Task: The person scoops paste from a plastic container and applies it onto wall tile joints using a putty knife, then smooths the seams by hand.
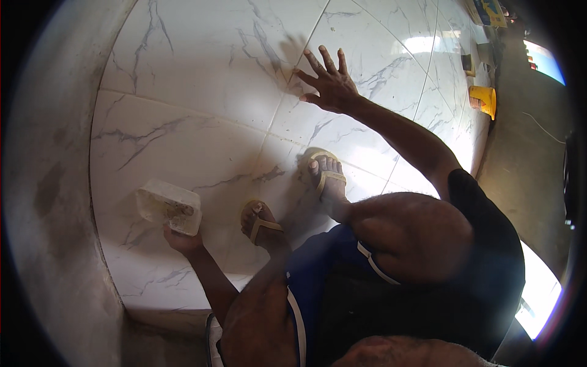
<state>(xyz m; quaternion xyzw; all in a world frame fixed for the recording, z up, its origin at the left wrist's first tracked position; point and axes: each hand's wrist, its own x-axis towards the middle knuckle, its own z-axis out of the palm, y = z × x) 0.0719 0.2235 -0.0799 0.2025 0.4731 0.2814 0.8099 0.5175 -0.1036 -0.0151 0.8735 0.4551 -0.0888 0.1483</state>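
My left hand (183,240) is closed on the near end of a whitish, translucent rectangular plastic container (171,199), which has brownish residue in it. Most of those fingers are hidden behind the container. Out in front, my right hand (333,85) has its fingers spread and holds nothing. Its shadow lies apart from it on the marble-patterned tiles (202,144), so it seems raised above them. Both my feet, in yellowish flip-flops (269,226), rest on the tiles between the two hands.
A bare plastered wall (55,183) runs along the left. Near the tiled surface's right edge stand a yellow tub (482,101) and a small dark container (468,65). A yellow and blue package (489,12) lies farther back. Grey floor (520,147) extends beyond that edge.
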